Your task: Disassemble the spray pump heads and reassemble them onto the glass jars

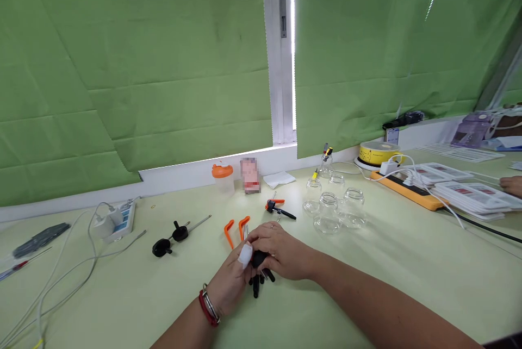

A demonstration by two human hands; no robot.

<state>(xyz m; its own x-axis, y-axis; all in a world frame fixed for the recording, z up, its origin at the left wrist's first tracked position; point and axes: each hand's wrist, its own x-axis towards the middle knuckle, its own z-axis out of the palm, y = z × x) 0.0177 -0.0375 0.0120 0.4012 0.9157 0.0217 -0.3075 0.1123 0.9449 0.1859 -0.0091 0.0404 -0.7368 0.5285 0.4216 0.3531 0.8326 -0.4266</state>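
My left hand (230,282), with a white wrap on its thumb, closes on a small rounded black part (259,258). From the other side my right hand (287,251) grips the same part, its fingers bent over the top. The hands hide much of its shape. Below them, black rod-like handles (256,287) stick out over the table. Just beyond lie orange bent handles (229,234). A black-and-orange piece with a handle (281,210) rests farther back. Off to the left are two black caps (162,247) with thin metal rods.
Several clear glass jars (328,218) stand right of centre. An orange-lidded cup (223,178) is by the wall. Cables cross the left side near a white power strip (124,221). At right are an orange power strip (410,190), printed sheets (468,199) and another person's hand (511,185).
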